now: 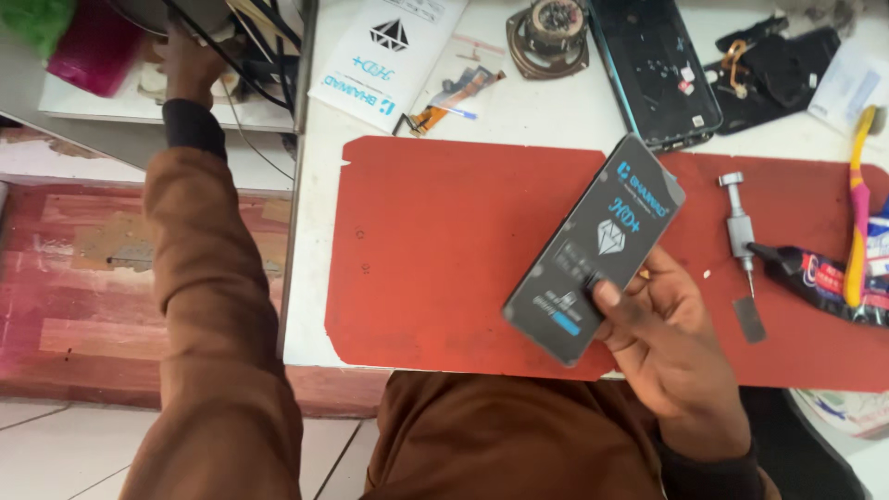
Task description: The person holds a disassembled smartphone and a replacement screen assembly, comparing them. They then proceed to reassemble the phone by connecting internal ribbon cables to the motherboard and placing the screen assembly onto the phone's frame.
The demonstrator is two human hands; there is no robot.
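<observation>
My right hand [671, 347] holds a flat dark rectangular package [594, 245] with a diamond picture, tilted above the red work mat [435, 250]; my thumb presses its lower face. My left hand [188, 63] reaches far to the upper left into a cluttered shelf [139, 109], among black cables [264, 56]; its fingers are partly hidden, and whether it holds anything cannot be made out. My brown sleeve [208, 306] stretches down the left side.
On the white table [546, 111] lie a white package [384, 57], a flex cable part [454, 93], a round speaker [548, 37], an opened phone body [656, 69] and black parts [778, 69]. A metal screw tool [738, 227], black glue tube [815, 278] and toothbrush [859, 204] rest on the mat's right.
</observation>
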